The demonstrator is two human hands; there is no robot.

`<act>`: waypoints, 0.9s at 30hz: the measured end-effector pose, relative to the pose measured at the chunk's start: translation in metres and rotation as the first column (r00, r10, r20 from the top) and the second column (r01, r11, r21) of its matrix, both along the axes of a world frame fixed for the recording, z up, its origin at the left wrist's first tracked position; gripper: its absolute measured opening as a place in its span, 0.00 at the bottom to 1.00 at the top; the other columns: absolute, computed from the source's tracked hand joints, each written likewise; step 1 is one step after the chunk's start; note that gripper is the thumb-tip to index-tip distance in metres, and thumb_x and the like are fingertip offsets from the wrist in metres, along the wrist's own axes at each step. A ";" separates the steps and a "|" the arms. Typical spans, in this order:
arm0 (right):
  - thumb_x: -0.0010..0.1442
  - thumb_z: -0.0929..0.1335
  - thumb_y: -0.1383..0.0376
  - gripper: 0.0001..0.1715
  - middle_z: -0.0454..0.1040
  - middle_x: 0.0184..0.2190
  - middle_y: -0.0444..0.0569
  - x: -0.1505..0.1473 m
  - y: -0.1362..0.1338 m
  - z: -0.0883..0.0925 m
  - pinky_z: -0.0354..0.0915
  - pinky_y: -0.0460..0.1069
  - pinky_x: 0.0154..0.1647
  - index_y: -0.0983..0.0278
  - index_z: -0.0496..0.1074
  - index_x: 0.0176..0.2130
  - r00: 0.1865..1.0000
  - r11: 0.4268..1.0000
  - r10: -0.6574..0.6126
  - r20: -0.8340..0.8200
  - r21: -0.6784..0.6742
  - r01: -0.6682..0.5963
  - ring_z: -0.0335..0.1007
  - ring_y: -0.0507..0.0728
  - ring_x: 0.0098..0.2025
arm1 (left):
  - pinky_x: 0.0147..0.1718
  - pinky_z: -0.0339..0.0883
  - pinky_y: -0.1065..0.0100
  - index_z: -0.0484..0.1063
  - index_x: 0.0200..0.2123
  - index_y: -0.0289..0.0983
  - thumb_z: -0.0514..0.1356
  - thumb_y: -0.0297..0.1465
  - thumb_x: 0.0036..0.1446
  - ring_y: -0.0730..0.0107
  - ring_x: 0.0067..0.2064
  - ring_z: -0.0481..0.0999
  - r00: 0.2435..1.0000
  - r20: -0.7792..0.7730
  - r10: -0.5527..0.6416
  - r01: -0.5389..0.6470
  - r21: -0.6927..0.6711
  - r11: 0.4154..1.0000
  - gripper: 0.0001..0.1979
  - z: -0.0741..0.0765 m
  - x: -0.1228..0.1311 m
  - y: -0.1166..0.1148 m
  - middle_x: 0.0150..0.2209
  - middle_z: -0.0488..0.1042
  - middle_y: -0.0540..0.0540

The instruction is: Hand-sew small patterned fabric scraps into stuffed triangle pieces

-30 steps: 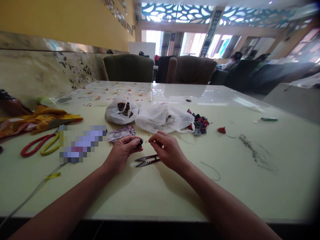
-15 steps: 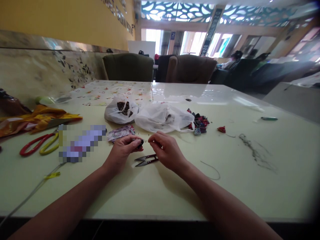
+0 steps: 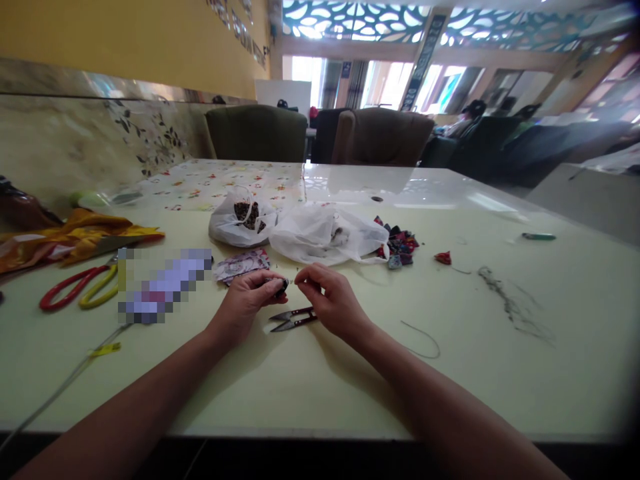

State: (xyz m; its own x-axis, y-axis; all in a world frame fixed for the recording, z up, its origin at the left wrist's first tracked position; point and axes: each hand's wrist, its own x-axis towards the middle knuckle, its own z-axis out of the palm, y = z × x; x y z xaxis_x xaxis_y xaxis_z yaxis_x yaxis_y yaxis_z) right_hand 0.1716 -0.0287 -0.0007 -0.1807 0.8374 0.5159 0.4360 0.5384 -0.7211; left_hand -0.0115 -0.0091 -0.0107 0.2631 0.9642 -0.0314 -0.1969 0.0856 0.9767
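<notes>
Between the thumb and fingers of my left hand (image 3: 240, 301) is a small dark cloth piece (image 3: 283, 287), mostly covered by the fingers. My right hand (image 3: 336, 301) is closed in a pinch just to its right; whatever the fingertips hold is too small to make out. Thread snips (image 3: 286, 324) lie on the table under and between the hands, their handle end partly hidden by my right hand. Behind my left hand rests a stack of patterned fabric pieces (image 3: 243, 265).
Farther back stand a white plastic bag of dark bits (image 3: 220, 229) and another white bag (image 3: 310, 240). Small sewn cloth pieces (image 3: 400, 247) are heaped beside them. Red-and-yellow scissors (image 3: 70, 290) lie left; a tangle of thread (image 3: 503, 300) and a green object (image 3: 539, 237) lie right.
</notes>
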 end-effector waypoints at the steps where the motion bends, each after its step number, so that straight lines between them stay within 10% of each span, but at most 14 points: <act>1: 0.60 0.66 0.73 0.07 0.69 0.27 0.43 0.000 0.001 0.000 0.57 0.45 0.32 0.64 0.71 0.32 1.000 1.000 0.003 -0.016 -0.012 -0.003 0.62 0.50 0.29 | 0.38 0.75 0.68 0.80 0.32 0.36 0.71 0.36 0.48 0.72 0.31 0.77 1.000 0.006 0.002 -0.002 -0.007 1.000 0.11 0.000 0.000 0.000 0.32 0.77 0.49; 27: 0.60 0.67 0.71 0.08 0.65 0.27 0.43 0.019 0.011 0.010 0.59 0.46 0.33 0.64 0.77 0.33 0.984 0.974 0.179 -0.023 -0.138 -0.181 0.62 0.50 0.30 | 0.35 0.73 0.70 0.80 0.32 0.36 0.69 0.35 0.50 0.75 0.30 0.74 0.991 0.011 -0.131 0.131 0.010 0.991 0.08 0.001 -0.004 0.003 0.30 0.74 0.50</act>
